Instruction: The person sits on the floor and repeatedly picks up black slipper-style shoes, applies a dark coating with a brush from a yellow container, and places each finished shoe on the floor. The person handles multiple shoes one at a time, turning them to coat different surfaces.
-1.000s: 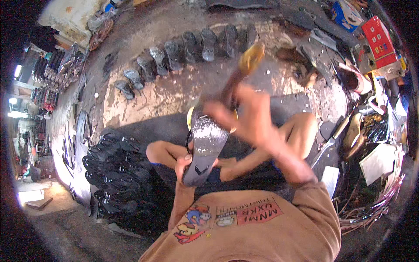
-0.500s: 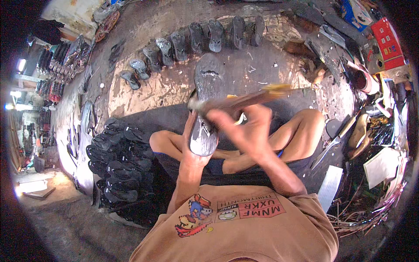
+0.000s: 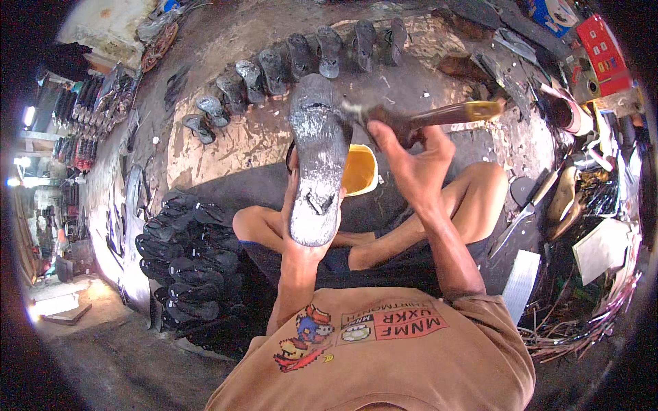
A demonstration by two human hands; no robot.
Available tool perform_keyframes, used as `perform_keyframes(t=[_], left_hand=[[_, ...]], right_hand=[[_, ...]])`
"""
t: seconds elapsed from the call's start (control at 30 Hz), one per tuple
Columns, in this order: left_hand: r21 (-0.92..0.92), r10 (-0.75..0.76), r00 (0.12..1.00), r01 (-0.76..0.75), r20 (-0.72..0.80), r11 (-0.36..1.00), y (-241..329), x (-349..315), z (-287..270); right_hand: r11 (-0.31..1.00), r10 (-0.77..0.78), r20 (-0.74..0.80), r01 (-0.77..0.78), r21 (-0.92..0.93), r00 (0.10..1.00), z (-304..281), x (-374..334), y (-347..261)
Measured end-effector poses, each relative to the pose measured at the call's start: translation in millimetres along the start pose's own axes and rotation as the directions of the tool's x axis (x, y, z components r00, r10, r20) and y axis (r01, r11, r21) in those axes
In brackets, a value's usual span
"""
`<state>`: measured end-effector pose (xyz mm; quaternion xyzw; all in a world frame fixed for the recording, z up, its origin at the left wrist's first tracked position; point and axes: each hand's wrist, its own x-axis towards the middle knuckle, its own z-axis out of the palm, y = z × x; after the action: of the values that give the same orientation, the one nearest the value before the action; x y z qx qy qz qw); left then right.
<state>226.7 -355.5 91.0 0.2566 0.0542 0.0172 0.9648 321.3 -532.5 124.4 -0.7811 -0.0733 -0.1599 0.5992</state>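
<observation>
My left hand (image 3: 301, 246) grips a black flip-flop (image 3: 319, 161) from beneath and along its edges, with the underside facing up. A shiny whitish wet film covers much of that sole, and strap ends show near its toe and heel. My right hand (image 3: 417, 161) pinches a paintbrush (image 3: 439, 115) by its brown, yellow-tipped handle. The pale, blurred brush tip is beside the sole's far right edge; whether they touch I cannot tell. Partly behind the flip-flop stands a pot (image 3: 362, 170) with an amber-yellow inside.
A curved row of dark flip-flops (image 3: 273, 70) lies beyond my hands. More black flip-flops (image 3: 192, 257) are piled at my left. To my right lie a knife (image 3: 524, 214), a white sheet (image 3: 521, 284) and scrap strips (image 3: 582, 332). A red box (image 3: 604, 56) stands far right.
My right hand has moved the brush away from the sole's near part, up and to the right. The yellow pot and more of the whitish-coated sole now show.
</observation>
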Motion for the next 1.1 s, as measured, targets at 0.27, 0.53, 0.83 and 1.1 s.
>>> perform_keyframes(t=[0.27, 0.53, 0.83, 1.1], left_hand=[[0.234, 0.107, 0.963, -0.048, -0.248, 0.971, 8.9, 18.0, 26.9], [0.350, -0.260, 0.966, 0.249, -0.017, 0.903, -2.9, 17.8, 9.5], [0.579, -0.003, 0.999, 0.022, -0.034, 0.815, -120.7, 488.2, 1.6], [0.842, 0.222, 0.895, 0.244, -0.386, 0.480, -301.6, 546.9, -31.7]], right_hand=[[0.890, -0.310, 0.467, 0.080, 0.449, 0.828, -3.3, -81.9, -48.2], [0.990, 0.074, -0.222, -0.098, -0.100, 0.972, -56.6, 116.8, 86.6], [0.924, 0.382, -0.443, -0.328, 0.197, 0.811, -99.2, 70.8, 157.4], [0.887, 0.451, -0.435, -0.335, 0.319, 0.779, -102.1, 78.3, 170.1]])
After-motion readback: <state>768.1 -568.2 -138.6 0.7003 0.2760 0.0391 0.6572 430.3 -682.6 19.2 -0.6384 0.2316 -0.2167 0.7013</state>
